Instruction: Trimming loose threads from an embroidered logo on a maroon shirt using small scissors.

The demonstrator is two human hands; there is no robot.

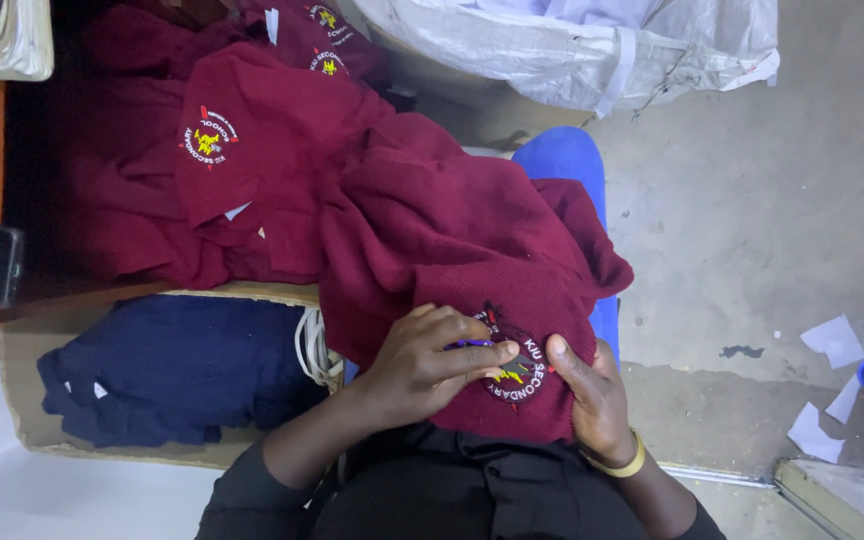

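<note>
Head view, left to right. Navy clothes (167, 365) lie in a cardboard box (22, 400); above, maroon sweaters (242, 150) are heaped, badges up. Left hand (422, 365), fingers curled shut on a small purple tool (472, 343), works at the badge (514, 365) of the maroon sweater (462, 240) on the lap. Right hand (592, 400) pinches the cloth, apparently keeping it taut. Paper scraps (832, 340) dot the floor (752, 200).

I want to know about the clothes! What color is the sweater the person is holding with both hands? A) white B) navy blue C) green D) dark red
D: the sweater under the left hand and right hand is dark red, with an embroidered badge between them; the navy clothes lie apart in a cardboard box to the side.
</note>
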